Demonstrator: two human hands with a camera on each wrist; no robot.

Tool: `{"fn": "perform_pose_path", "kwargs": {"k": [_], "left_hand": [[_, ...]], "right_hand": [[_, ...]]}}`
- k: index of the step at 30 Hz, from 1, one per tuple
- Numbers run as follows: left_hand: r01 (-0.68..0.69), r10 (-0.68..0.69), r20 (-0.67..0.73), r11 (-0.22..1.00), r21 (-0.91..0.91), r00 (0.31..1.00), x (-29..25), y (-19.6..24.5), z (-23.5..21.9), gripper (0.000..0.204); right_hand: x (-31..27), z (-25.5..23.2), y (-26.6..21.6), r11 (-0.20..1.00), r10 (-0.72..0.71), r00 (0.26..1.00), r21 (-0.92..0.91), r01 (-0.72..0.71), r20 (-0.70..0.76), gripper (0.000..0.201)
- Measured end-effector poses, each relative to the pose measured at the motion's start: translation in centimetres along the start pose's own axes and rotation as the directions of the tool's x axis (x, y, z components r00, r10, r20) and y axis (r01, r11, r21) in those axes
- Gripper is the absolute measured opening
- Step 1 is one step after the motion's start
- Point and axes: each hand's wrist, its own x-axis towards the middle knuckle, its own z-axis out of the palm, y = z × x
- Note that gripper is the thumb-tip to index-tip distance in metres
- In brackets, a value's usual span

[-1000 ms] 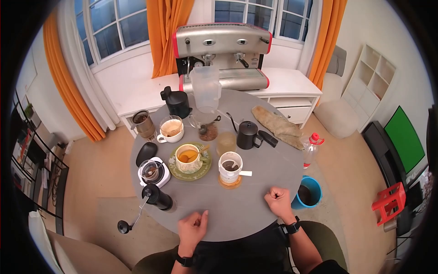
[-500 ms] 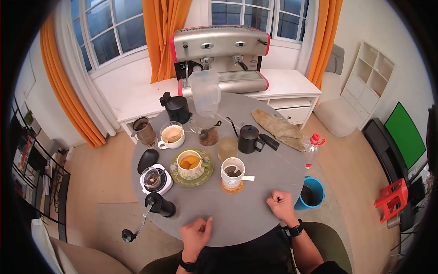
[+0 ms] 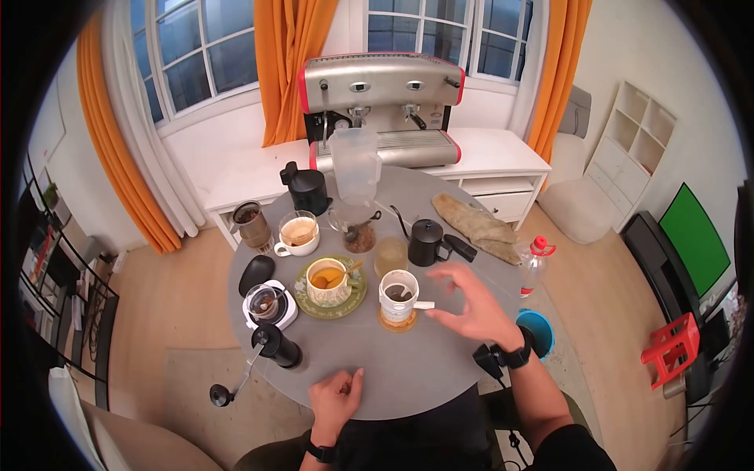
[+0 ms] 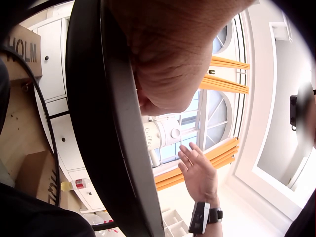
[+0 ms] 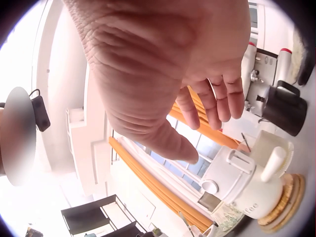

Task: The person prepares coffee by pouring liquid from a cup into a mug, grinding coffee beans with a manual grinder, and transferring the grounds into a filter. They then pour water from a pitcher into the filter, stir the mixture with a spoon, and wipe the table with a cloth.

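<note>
My right hand [image 3: 475, 306] is held over the table just right of a white cup-shaped dripper [image 3: 386, 290], its fingers spread and curved with nothing between them. Dark grounds show inside the dripper. It tops a white coffee pot [image 5: 256, 197] with lettering on its side, standing on a round wooden coaster [image 5: 295, 202]. The thumb is close to a stubby white handle [image 3: 425, 304] in the head view; the right wrist view has a gap between the fingers and the pot. My left hand [image 3: 335, 399] rests at the table's near edge, fingers loosely curled, holding nothing.
On the left are a hand grinder [image 3: 281, 349], a white scale [image 3: 284, 308] with a glass cup, and a green plate [image 3: 349, 308] bearing a patterned cup. Behind the dripper stand a glass [image 3: 390, 255], a black kettle [image 3: 426, 242] and a clear pitcher [image 3: 355, 165]. A cloth [image 3: 475, 225] lies at the right.
My right hand has lifted from the table's right front edge and moved forward and left toward the dripper, its curled fingers opening out. The left hand has stayed put.
</note>
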Motion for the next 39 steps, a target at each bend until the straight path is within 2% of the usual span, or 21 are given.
{"fn": "perform_pose_path", "kwargs": {"k": [2,5,8,15,23,26,35,39], "left_hand": [[0.0,0.0,-0.014,1.0,-0.005,1.0,-0.1,-0.2,0.2,0.04],[0.011,-0.012,-0.025,1.0,-0.004,1.0,-0.2,-0.2,0.1,0.04],[-0.018,0.017,-0.05,1.0,-0.02,0.999,-0.2,0.0,0.1,0.042],[-0.009,0.009,0.006,1.0,0.0,1.0,-0.1,0.1,-0.1,0.04],[-0.016,0.016,0.001,1.0,-0.002,1.0,0.0,0.0,0.0,0.041],[-0.008,0.008,-0.002,1.0,-0.003,1.0,-0.1,0.0,0.0,0.042],[-0.02,0.02,-0.002,1.0,0.008,1.0,0.0,0.0,0.1,0.041],[-0.015,0.015,0.0,1.0,0.019,1.0,0.0,0.2,0.0,0.041]], "right_hand": [[2.2,0.9,0.5,0.987,-0.146,0.989,-0.064,0.148,0.034,0.077],[3.9,2.4,0.0,0.997,-0.061,0.985,-0.036,0.068,0.159,0.085],[4.3,3.5,0.0,0.995,-0.004,0.982,-0.095,0.023,0.19,0.085],[3.4,3.8,0.0,0.999,0.024,0.986,-0.025,-0.02,0.166,0.079],[3.3,4.1,0.6,1.0,-0.01,0.994,0.002,0.01,0.107,0.079],[3.6,3.6,-0.5,0.998,0.026,0.994,0.057,-0.032,0.103,0.079],[3.3,3.2,-0.7,0.997,-0.076,0.996,0.01,0.076,0.043,0.082],[3.4,2.9,-1.2,0.998,-0.015,0.999,0.063,0.012,0.046,0.083]]}}
